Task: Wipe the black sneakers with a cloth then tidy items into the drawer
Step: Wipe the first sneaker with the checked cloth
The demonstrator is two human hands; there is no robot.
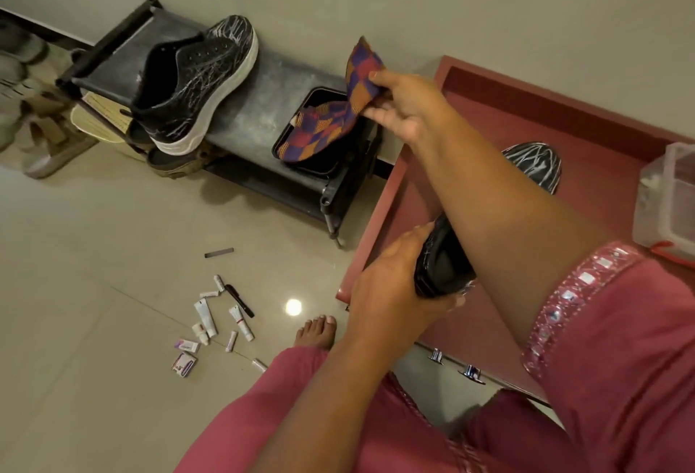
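One black sneaker (pixel 195 85) with a white sole stands on top of the dark shoe rack (pixel 263 96). The other black sneaker (pixel 534 166) lies over the open red drawer (pixel 380 216); my right forearm hides its middle. My left hand (pixel 391 284) grips that sneaker at its heel opening. My right hand (pixel 406 103) pinches a checked red, purple and orange cloth (pixel 331 115), which hangs down over a black tray (pixel 323 167) on the rack.
Several small tubes, boxes and a black pen (pixel 214 322) lie scattered on the tiled floor beside my bare foot (pixel 316 331). A clear plastic container (pixel 665 201) sits in the drawer at right. Sandals and slippers (pixel 34 103) are piled at far left.
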